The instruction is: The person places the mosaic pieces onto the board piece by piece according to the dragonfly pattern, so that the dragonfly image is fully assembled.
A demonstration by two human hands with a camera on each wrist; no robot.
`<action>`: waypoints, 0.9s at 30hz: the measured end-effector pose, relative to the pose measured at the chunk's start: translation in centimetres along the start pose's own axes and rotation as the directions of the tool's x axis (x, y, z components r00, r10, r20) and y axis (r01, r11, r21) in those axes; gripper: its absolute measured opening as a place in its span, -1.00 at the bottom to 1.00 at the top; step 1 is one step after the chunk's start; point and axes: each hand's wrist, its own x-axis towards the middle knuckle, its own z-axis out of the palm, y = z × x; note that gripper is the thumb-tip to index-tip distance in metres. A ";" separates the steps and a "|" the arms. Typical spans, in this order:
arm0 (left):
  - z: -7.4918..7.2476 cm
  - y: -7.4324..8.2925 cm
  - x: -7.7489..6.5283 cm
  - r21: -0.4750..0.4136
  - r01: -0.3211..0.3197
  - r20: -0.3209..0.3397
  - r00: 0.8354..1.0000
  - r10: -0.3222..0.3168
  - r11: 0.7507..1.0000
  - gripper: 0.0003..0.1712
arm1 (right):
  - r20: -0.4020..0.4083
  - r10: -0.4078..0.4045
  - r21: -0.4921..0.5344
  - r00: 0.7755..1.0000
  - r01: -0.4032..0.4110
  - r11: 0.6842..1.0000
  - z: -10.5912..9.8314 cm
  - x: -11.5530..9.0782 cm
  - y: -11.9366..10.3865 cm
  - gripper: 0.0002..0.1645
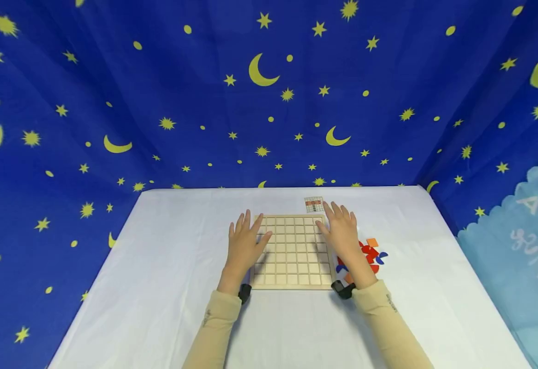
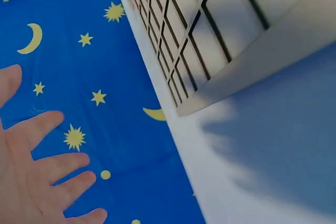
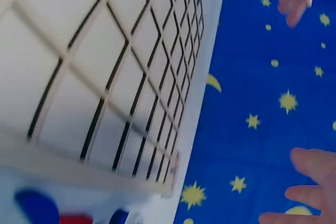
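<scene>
A square wooden grid board (image 1: 292,286) with raised dividers lies on the white table. My left hand (image 1: 243,246) hovers over its left edge, fingers spread and holding nothing. Over the right edge is my right hand (image 1: 341,233), also with spread fingers and nothing in its grasp. In the left wrist view the left fingers (image 2: 58,169) are straight, well apart from the board's corner. The right wrist view shows part of the right hand (image 3: 320,184) with extended fingers, beside the grid's dividers (image 3: 105,95).
Red, blue and orange flat pieces (image 1: 371,253) lie loosely right of the board, partly hidden by the right forearm. A small patterned card (image 1: 314,204) lies behind the board. Blue star-printed cloth (image 1: 204,102) hangs beyond the white table (image 1: 158,266).
</scene>
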 end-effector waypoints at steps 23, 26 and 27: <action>1.8 -5.2 -6.9 -0.244 0.092 0.278 0.960 -0.022 0.965 0.15 | 0.196 0.157 0.451 0.968 -0.231 0.862 2.8 1.5 14.1 -0.45; 1.8 -5.3 -7.1 -0.265 0.091 0.284 0.959 -0.013 0.960 0.14 | 0.198 0.184 0.477 0.963 -0.258 0.840 3.2 1.3 14.5 -0.47; 1.9 -5.3 -7.3 -0.266 0.089 0.283 0.959 -0.011 0.960 0.13 | 0.194 0.190 0.481 0.962 -0.262 0.837 3.3 1.2 14.6 -0.48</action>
